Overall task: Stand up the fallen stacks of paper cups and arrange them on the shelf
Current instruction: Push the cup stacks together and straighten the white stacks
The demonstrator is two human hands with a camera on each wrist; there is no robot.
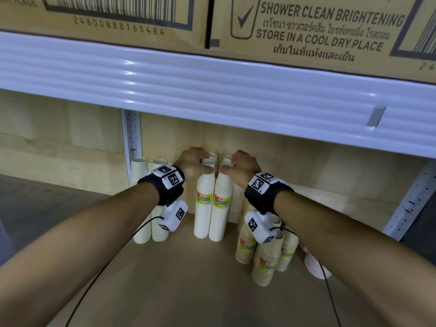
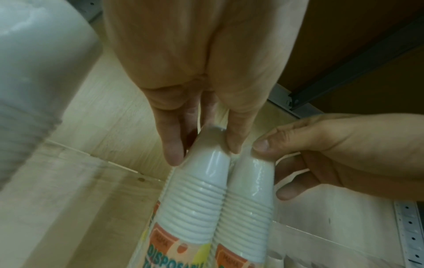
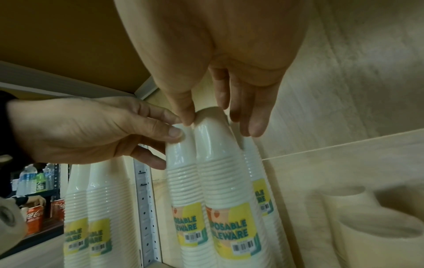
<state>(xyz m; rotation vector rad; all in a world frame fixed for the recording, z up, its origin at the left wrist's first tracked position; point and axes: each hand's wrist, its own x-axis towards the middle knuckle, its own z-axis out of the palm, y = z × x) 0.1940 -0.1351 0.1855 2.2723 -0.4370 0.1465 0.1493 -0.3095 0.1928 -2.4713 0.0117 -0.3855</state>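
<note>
Two tall white paper cup stacks in plastic sleeves with yellow labels stand side by side, touching, at the back of the wooden shelf (image 1: 188, 279). My left hand (image 1: 205, 165) pinches the top of the left stack (image 1: 204, 208) between thumb and fingers (image 2: 174, 156). My right hand (image 1: 230, 165) grips the top of the right stack (image 1: 221, 208) the same way, thumb (image 3: 187, 117) on one side, fingers on the other. Both stacks are upright. Behind them the tops of further white stacks (image 1: 227, 158) show.
Two more white stacks (image 1: 144, 204) stand upright at the left by a perforated metal upright (image 1: 133, 135). Shorter brown cup stacks (image 1: 265, 260) cluster at the right front, with a pile of white dishes (image 1: 312, 265) beside them. A white shelf edge (image 1: 212, 90) hangs low overhead.
</note>
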